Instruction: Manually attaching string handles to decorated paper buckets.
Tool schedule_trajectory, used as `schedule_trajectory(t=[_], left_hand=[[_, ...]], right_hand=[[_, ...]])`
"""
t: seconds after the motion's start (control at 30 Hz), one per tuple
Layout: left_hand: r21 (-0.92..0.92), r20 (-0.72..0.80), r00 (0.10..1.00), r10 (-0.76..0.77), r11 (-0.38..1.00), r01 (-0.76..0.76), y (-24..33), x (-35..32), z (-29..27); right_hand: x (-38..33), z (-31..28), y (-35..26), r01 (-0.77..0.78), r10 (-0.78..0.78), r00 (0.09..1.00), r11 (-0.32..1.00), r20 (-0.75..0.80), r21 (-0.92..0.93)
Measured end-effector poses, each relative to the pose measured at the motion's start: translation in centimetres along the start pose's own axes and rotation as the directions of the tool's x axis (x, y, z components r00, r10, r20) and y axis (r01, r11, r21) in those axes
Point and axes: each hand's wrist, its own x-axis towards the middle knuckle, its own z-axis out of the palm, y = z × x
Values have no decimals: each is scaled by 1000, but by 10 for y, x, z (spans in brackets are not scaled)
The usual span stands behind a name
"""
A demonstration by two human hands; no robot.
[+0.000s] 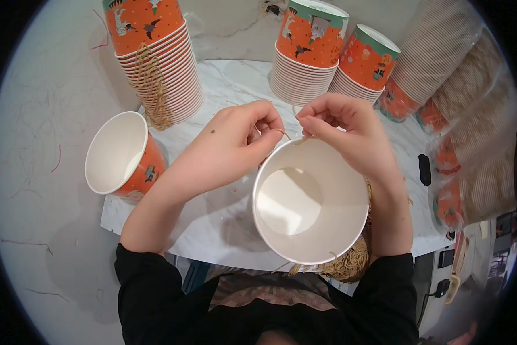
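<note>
A white-lined paper bucket (341, 195) stands in front of me with its open mouth toward me. At its far rim my left hand (238, 138) pinches a thin tan cord (283, 133) between thumb and fingers. Just to the right, my right hand (344, 129) is also closed in a pinch on the cord, close to the same rim. A short cord end also shows at the bucket's near rim. Below and right of the bucket lies a bundle of tan cords (350, 261), partly hidden by it.
Another orange paper bucket (116, 152) leans at the left. Behind it rises a tall bucket stack (166, 75) with tan cords draped down it. Two shorter stacks (304, 75) stand at the back. Plastic-wrapped stacks (436, 52) line the right, near a small black object (424, 169).
</note>
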Motion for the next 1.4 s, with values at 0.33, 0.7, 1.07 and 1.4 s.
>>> schedule_trajectory(t=[0.33,0.7,1.07,1.4], left_hand=[[190,-185,953,238,961,-203,-3,-1,8],[96,-219,952,212,976,-196,-7,4,4],[-6,-118,987,104,994,-106,-7,9,0],[-32,-123,991,56,998,-60,-8,12,-3]], right_hand=[[0,10,5,114,-123,992,958,-19,-264],[4,14,13,217,-229,972,959,-45,-182],[3,18,12,281,-280,959,931,40,-233],[3,17,14,382,-373,924,887,87,-260]])
